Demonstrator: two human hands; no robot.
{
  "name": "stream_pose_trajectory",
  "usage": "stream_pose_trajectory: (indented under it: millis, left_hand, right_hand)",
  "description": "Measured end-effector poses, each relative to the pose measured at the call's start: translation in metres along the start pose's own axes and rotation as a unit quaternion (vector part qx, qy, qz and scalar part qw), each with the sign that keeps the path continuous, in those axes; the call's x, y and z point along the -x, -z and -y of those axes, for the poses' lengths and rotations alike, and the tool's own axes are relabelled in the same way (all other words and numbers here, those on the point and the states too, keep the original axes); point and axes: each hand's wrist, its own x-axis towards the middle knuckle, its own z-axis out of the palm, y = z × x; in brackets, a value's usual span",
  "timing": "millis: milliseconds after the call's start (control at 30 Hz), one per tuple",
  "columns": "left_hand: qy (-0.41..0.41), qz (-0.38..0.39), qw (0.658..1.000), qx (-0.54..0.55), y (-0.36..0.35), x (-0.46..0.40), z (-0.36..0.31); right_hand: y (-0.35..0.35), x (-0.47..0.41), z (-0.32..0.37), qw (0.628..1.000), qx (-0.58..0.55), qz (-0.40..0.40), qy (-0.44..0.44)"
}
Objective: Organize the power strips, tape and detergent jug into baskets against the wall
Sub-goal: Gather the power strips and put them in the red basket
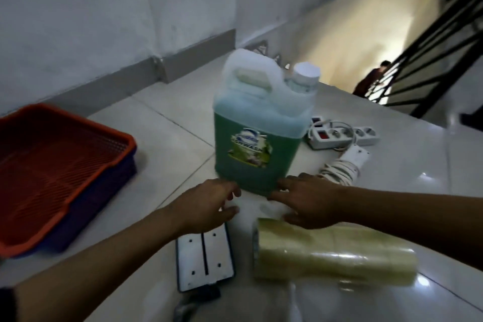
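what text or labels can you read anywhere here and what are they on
"...H WASH": partly legible white letters on the label of the detergent jug; likely "DISH WASH", but the first letters are blurred.
Blue oval brand logo above it on the same label: too blurred to read.
Power strips, sleeve of tape rolls, orange basket: no readable text.

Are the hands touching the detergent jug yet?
Cannot tell. In the head view the left hand and right hand have fingertips right at the base of the detergent jug, but blur hides any contact or gap.
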Motion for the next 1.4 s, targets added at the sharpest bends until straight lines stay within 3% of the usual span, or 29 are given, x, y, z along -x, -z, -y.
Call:
stream_pose_trajectory:
  millis: [133,267,533,700,833,967,1100,1200,1400]
  left_hand:
    - [-0.075,0.081,0.993,-0.047,0.006,-0.034,-0.042]
    - [-0.083,0.147,0.981,-0.093,-0.002,-0.074,-0.085]
    - [0.044,0.157,0.986,-0.039,-0.044,-0.144,-0.129]
    - [0.099,0.127,0.987,-0.006,-0.061,-0.159,-0.128]
    - [0.118,0.144,0.982,-0.01,-0.07,-0.163,-0.127]
    - [0.097,0.108,0.986,-0.078,-0.079,-0.161,-0.132]
    - [0.087,0.056,0.991,-0.081,-0.065,-0.158,-0.136]
    - [0.091,0.074,0.993,-0.024,-0.043,-0.149,-0.131]
    - [0.042,0.191,0.979,-0.051,0.013,-0.091,-0.118]
  right_hand:
    - [-0.03,0.032,-0.033,0.994,-0.058,0.037,-0.079]
    - [-0.045,0.04,-0.073,0.992,-0.038,0.012,-0.117]
    - [-0.073,0.026,-0.141,0.983,0.061,0.095,-0.142]
    - [-0.086,0.012,-0.146,0.99,0.062,0.038,-0.118]
    - [-0.092,0.017,-0.153,0.99,0.089,0.02,-0.109]
    - [-0.083,0.033,-0.16,0.991,-0.005,0.036,-0.126]
    - [-0.057,0.051,-0.164,0.976,-0.186,0.032,-0.108]
    - [-0.029,0.055,-0.158,0.931,-0.34,0.055,-0.124]
    - [0.02,0.047,-0.108,0.833,-0.494,0.234,-0.083]
